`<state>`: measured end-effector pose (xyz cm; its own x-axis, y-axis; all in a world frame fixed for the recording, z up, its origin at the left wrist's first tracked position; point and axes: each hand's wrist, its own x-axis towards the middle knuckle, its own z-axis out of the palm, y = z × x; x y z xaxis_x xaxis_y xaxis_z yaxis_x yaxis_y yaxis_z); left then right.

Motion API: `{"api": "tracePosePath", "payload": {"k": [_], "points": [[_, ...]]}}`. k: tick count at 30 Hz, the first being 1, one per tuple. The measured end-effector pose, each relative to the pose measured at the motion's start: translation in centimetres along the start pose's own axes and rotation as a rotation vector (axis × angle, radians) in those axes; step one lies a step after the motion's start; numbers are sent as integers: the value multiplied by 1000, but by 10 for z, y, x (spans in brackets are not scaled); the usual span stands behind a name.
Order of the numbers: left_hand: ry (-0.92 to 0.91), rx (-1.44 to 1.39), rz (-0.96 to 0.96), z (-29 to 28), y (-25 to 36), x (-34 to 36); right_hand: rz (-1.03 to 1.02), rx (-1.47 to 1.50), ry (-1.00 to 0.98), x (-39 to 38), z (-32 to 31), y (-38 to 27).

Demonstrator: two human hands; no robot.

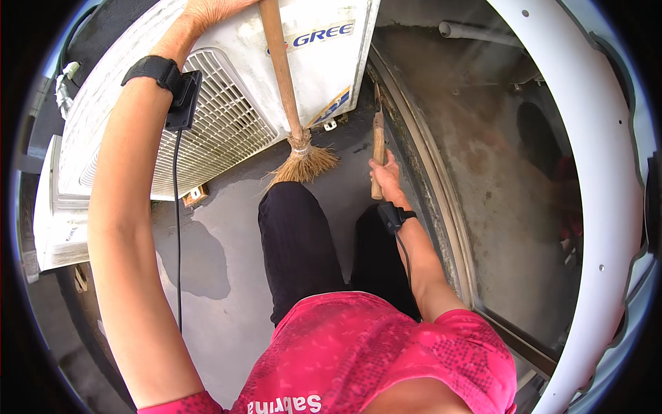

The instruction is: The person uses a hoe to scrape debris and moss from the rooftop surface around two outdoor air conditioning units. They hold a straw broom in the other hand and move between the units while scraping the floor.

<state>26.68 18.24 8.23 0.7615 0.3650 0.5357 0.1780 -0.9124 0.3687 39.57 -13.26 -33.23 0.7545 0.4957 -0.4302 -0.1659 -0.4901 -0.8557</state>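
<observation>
My right hand (387, 172) is closed around the wooden handle of a hand tool (378, 141). Its narrow, dark, rusty-looking blade points away from me, along the frame at the base of the glass; its exact kind I cannot make out. My left arm reaches far forward, with my left hand (210, 10) at the top of a white air-conditioner outdoor unit (324, 65). Those fingers run toward the handle of a straw broom (281, 69) but are cut off by the picture's edge. The broom leans against the unit, bristles down on the grey floor near my knee.
A dark glass pane (483, 159) with a dirty metal frame (431, 172) runs along my right. Beyond it curves a white panel (607, 165). The grey floor (241, 234) carries a darker, wet-looking patch (196, 259). Another white casing (62, 228) stands at the left.
</observation>
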Motion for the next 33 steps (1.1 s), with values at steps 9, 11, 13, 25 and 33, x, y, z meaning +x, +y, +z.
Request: {"api": "tracePosePath", "payload": {"k": [9,11,13,25,33], "points": [[10,134,-46,-2,-1,-2,297,454,-139,-95,-38,-13],[-9,153,-47,-2,-2,-2,285,399,-133,-131,-58,-8],[-27,159,-68,-2,-3,-4,333,420,-107,-154,-72,-2],[-30,221,-19,-4,-10,-4,395,594,-73,-155,-83,5],[3,222,-25,-2,-11,-2,325,467,-64,-123,-66,-5]]}}
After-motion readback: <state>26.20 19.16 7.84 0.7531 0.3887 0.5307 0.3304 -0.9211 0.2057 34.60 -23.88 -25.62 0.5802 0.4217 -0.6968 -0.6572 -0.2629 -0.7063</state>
